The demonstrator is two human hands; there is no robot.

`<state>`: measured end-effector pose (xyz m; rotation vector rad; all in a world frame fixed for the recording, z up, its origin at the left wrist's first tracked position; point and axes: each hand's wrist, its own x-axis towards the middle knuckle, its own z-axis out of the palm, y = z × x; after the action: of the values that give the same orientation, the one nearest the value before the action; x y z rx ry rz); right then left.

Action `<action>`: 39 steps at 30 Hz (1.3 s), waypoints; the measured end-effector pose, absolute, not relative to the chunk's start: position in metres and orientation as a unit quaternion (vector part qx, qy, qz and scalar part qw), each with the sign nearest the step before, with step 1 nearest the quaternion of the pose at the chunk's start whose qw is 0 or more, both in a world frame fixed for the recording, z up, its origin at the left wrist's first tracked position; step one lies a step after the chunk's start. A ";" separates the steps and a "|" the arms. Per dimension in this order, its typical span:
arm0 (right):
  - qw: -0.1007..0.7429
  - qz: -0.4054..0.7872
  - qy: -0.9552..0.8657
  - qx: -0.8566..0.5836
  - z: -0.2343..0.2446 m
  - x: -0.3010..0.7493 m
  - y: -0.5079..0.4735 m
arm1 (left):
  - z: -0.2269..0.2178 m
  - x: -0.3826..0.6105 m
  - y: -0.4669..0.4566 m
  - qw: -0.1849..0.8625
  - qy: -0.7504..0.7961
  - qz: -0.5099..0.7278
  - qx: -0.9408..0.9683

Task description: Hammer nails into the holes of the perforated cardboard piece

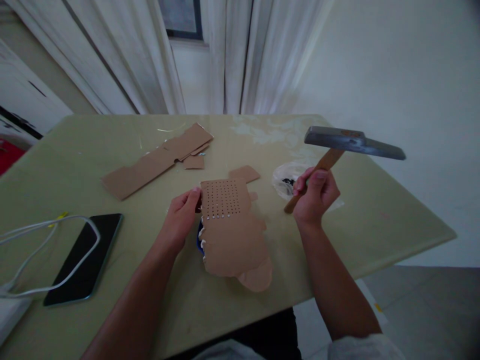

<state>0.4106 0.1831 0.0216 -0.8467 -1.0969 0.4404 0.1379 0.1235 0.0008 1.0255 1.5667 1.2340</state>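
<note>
My right hand (318,195) is wrapped round the wooden handle of a hammer (354,141), raised above the table with its metal head uppermost. My left hand (183,217) grips the left edge of a cut cardboard piece (234,240), thumb on top and fingers hidden behind. Rows of small dark holes cover the upper part of that cardboard. White bits run along its lowest hole row and left edge. Something blue (200,237) shows from beneath the left side. Behind my right hand lies a clear plastic bag (279,180) with small black items, too small to name.
A long cardboard strip (150,170) and a small cardboard scrap (245,173) lie farther back on the greenish table (157,325). At left is a dark-screened tablet or phone (84,260) with a white cable (98,235) looped over it. Curtains hang beyond the far edge.
</note>
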 end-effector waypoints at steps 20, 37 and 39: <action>0.754 0.200 -0.503 -0.372 0.018 0.416 0.188 | 0.015 0.096 0.108 0.064 0.808 -0.032 0.585; 0.734 0.186 -0.519 -0.397 0.019 0.414 0.187 | -0.027 0.088 0.130 0.014 0.791 0.052 0.609; 0.731 0.187 -0.519 -0.402 0.019 0.414 0.187 | -0.031 0.086 0.131 0.002 0.789 0.067 0.611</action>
<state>0.4143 0.1870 0.0190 -0.8849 -1.1429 0.4111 0.0865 0.1307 -0.0313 1.9168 2.4759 0.2108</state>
